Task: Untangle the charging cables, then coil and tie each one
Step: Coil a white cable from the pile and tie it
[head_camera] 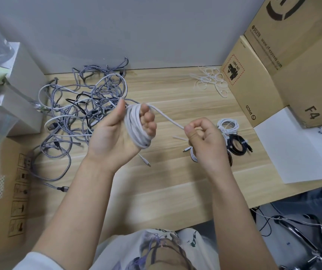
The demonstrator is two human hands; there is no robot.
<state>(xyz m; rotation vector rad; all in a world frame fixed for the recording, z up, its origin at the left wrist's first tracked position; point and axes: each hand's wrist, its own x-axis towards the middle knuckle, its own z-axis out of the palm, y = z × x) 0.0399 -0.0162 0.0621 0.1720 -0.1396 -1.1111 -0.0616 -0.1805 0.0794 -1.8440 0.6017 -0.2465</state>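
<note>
Progress looks partial to us. Our left hand [121, 129] has a white braided charging cable [136, 127] wound in several turns round its curled fingers, thumb up beside the coil. Our right hand [203, 137] pinches the same cable's free length between thumb and forefinger, drawn taut between the hands above the pale wooden tabletop [166, 182]. Two finished bundles, a tied white coil [228, 124] and a tied black coil [238, 146], lie just beyond the right hand. A large grey and white tangle of braided cables [78, 112] remains on the left, so we judge most work still ahead. Loose white ties [210, 79] wait near the brown cardboard boxes [273, 65]. The right hand covers further cable beneath it; whether that is another finished coil we cannot tell.
</note>
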